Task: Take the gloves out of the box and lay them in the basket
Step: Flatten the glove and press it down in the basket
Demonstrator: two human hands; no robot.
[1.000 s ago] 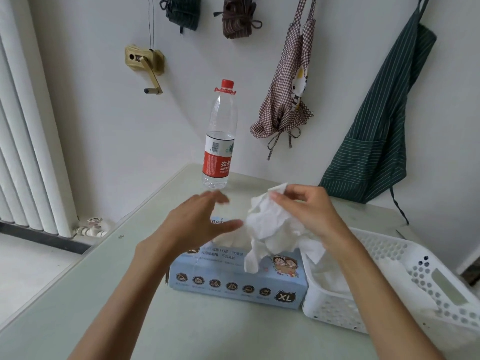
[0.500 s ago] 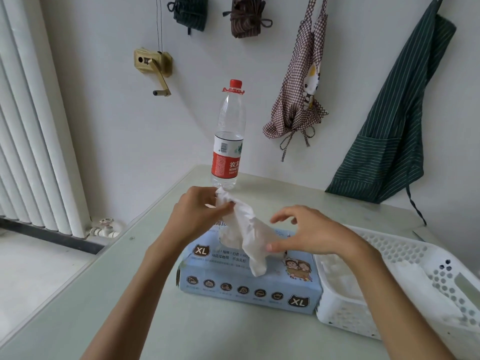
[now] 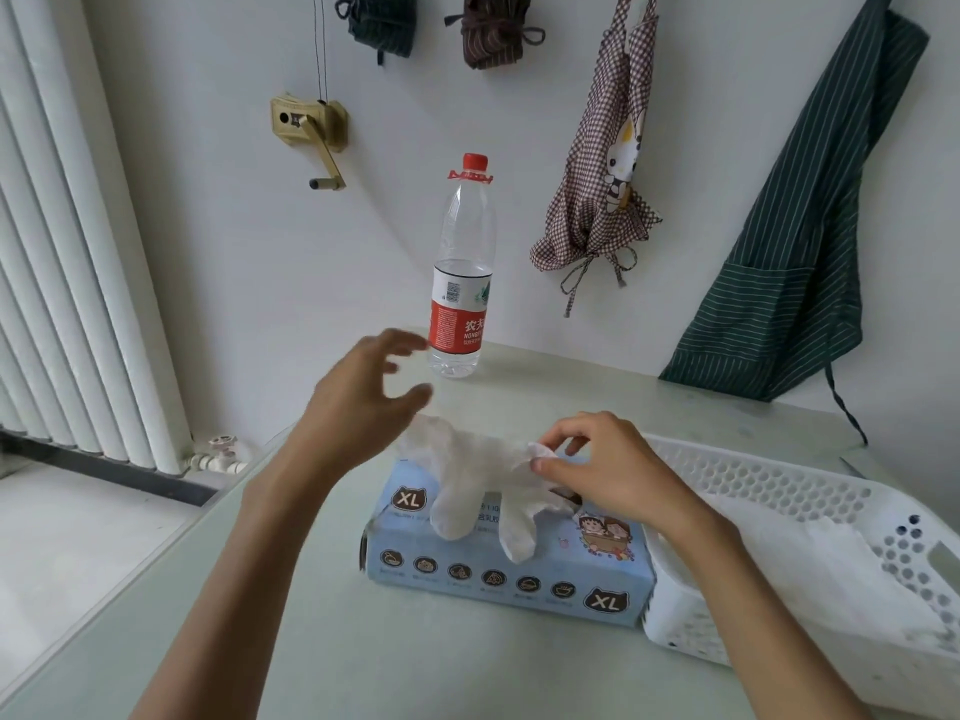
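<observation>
R hand (image 3: 610, 472) pinches white glove (image 3: 480, 478) by its cuff, glove draped over blue XL box (image 3: 506, 576). L hand (image 3: 363, 407) above it, fingers spread, holding nothing. White basket (image 3: 779, 480) touching box's right side.

Bare table (image 3: 415, 662) lies open in front of the glove box (image 3: 506, 574); the water bottle (image 3: 461, 283) stands behind, the basket (image 3: 779, 491) flanks its right.

White glove (image 3: 478, 475) draped over blue box (image 3: 509, 574); white basket (image 3: 779, 485) touching box.
</observation>
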